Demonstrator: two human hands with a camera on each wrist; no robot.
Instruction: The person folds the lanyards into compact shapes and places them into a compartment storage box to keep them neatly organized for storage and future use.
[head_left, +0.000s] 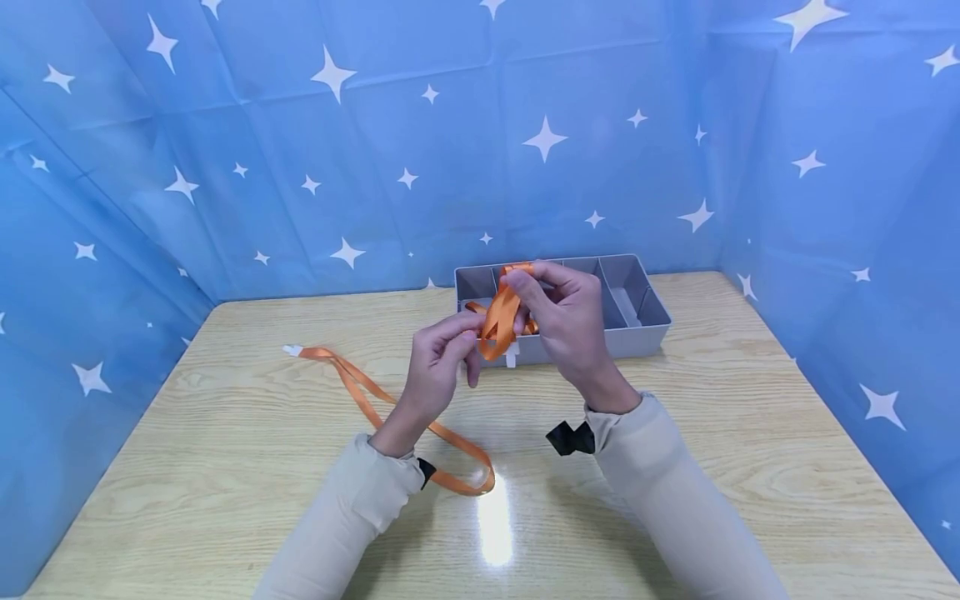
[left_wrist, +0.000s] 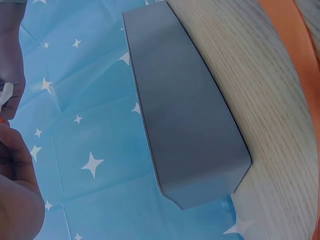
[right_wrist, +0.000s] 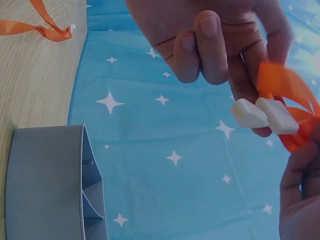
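Note:
A folded orange lanyard [head_left: 501,315] is up between both hands, in front of the grey divided box. My right hand [head_left: 573,321] grips the top of the folded bundle. With its thumb and index finger, my left hand [head_left: 438,362] pinches a strap at the bundle's lower left. Two white plastic clip pieces [right_wrist: 265,115] dangle beside the bundle in the right wrist view. Both hands, the left hand [left_wrist: 20,185] and the right hand [left_wrist: 11,65], are partly cut off in the left wrist view.
A second orange lanyard [head_left: 461,446] with a white end lies loosely looped on the wooden table [head_left: 225,467], partly under the left forearm. The grey box [head_left: 637,340] has several compartments and stands at the back, near a blue star-patterned curtain [head_left: 450,125].

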